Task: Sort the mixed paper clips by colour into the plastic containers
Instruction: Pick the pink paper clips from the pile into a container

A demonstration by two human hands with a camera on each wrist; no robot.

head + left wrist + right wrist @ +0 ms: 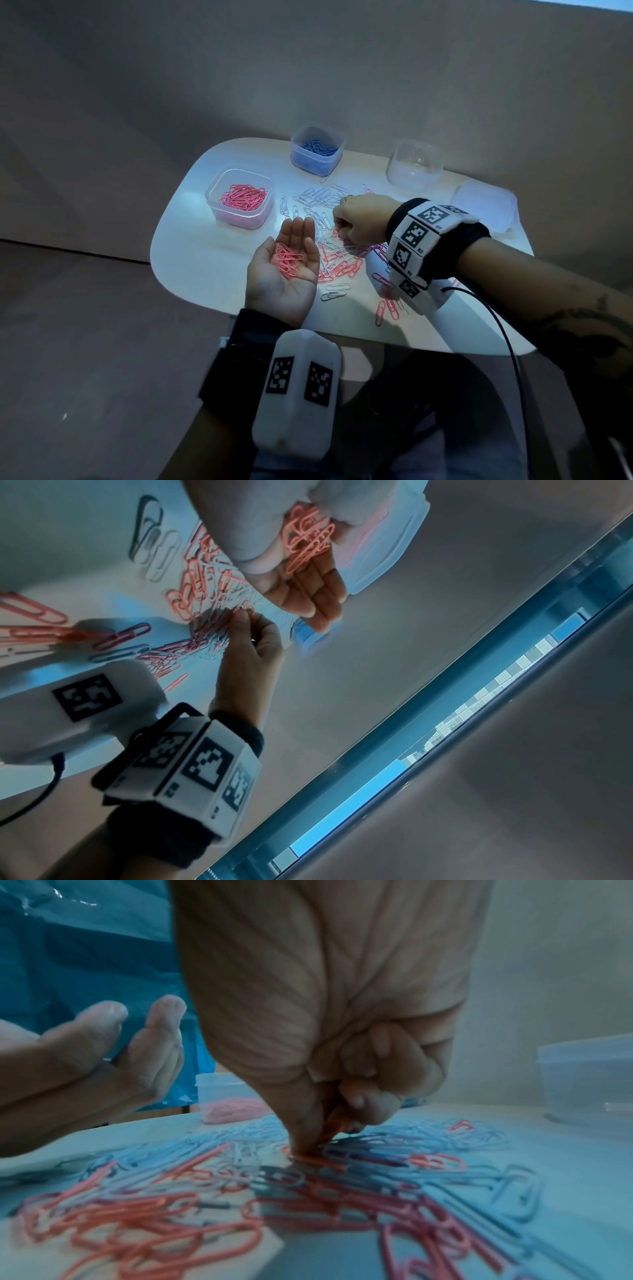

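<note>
A mixed pile of pink and white paper clips (337, 253) (240, 1191) lies in the middle of the white table (195, 253). My left hand (291, 260) (301, 569) is held palm up beside the pile, fingers straight, carrying a small heap of pink clips (287, 258) (306, 538). My right hand (359, 219) (250, 631) (329, 1123) reaches down into the pile, thumb and fingertips pinching a pink clip (337, 1125). A container of pink clips (239, 197) (229, 1096) stands at the left. A container of blue clips (317, 147) stands behind.
An empty clear container (414, 164) (589, 1083) stands at the back right, with a flat lid (486, 207) beside it. Loose clips (387, 308) lie near the table's front edge. A black cable (503, 329) runs from my right wrist.
</note>
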